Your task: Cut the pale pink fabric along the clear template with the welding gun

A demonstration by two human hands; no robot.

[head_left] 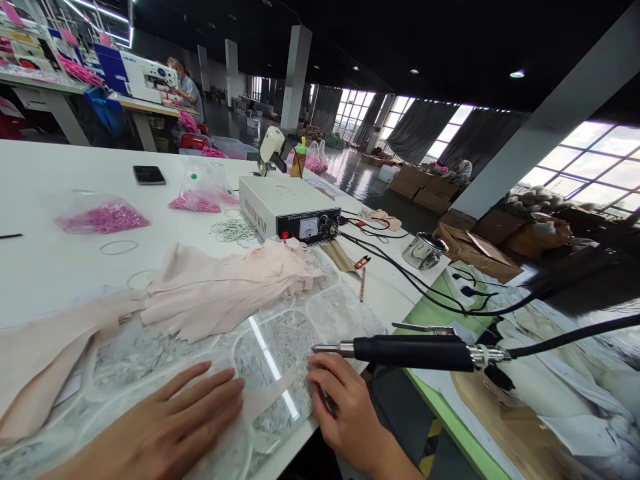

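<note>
My left hand [175,413] lies flat with its fingers stretched out, pressing on a clear patterned mat [275,333] at the table's near edge. A narrow pale fabric strip [270,397] runs from its fingertips toward my right hand [345,407]. The right fingers are curled together at the mat's edge; a small dark thing shows between them, too hidden to name. Just above these fingers is a black handheld tool [415,351] with a pointed metal tip and a cable at its back. Pale pink fabric pieces [230,280] are heaped across the mat.
A white control box [290,207] with black cables stands behind the fabric. Bags of pink pieces [107,215], rubber bands [234,230], a phone [149,175], a red snipper [362,262] and a metal cup [424,251] are on the table. A person sits at a sewing machine far left.
</note>
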